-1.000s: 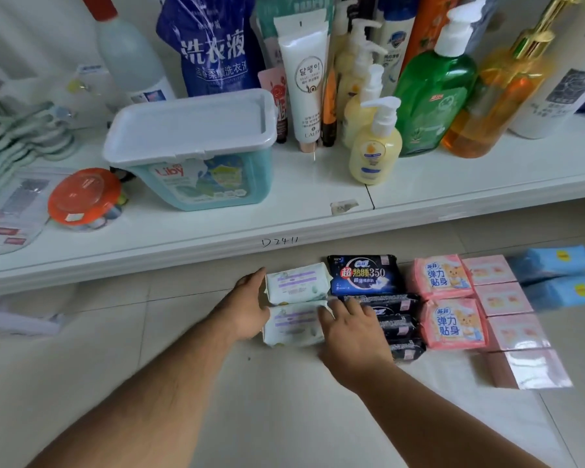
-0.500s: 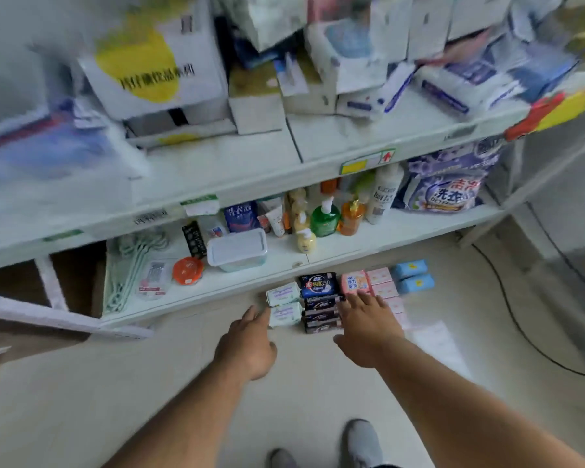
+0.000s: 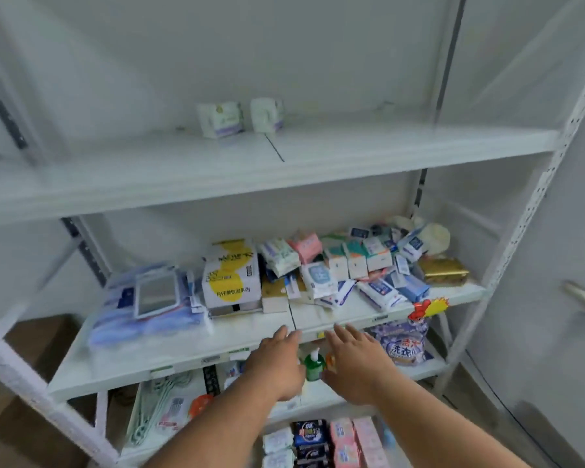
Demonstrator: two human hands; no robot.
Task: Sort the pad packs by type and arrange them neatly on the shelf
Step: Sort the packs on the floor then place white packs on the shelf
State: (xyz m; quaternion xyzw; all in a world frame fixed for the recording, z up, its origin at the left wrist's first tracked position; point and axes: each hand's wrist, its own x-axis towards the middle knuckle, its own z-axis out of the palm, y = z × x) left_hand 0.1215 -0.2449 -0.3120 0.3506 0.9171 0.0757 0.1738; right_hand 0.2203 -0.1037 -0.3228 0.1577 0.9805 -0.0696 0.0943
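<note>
The top shelf [image 3: 318,153] offers the most open room: its white board runs bare from the left post to the right post, apart from two pale pad packs [image 3: 221,119] standing upright, side by side and just apart, far back against the wall near the middle seam. Their broad faces turn toward the camera and their long axes run left to right; the print is too blurred to read. The middle shelf [image 3: 169,346] is crowded along its far half with a white and yellow carton [image 3: 231,276], a bundle of blue plastic-wrapped goods [image 3: 149,302] at the left, loose small boxes and wipe packs [image 3: 352,265] heaped at the right and a gold packet [image 3: 444,271] at the far right, while a bare strip runs along its near edge. Both hands hover before that near edge, holding nothing: the left hand [image 3: 277,363] and the right hand [image 3: 358,363] each have the grip spread, fingers straight and pointing up toward the shelves. Between them shows a green pump bottle [image 3: 314,364] on the lower shelf [image 3: 429,368], which also carries a printed detergent bag [image 3: 401,342] at the right. Down on the pale floor, near the bottom edge, more packs lie flat in sorted rows: white packs [image 3: 277,444], dark blue packs [image 3: 309,437] and pink packs [image 3: 348,440], left to right, touching their neighbours. White walls close the room behind and to the right.
</note>
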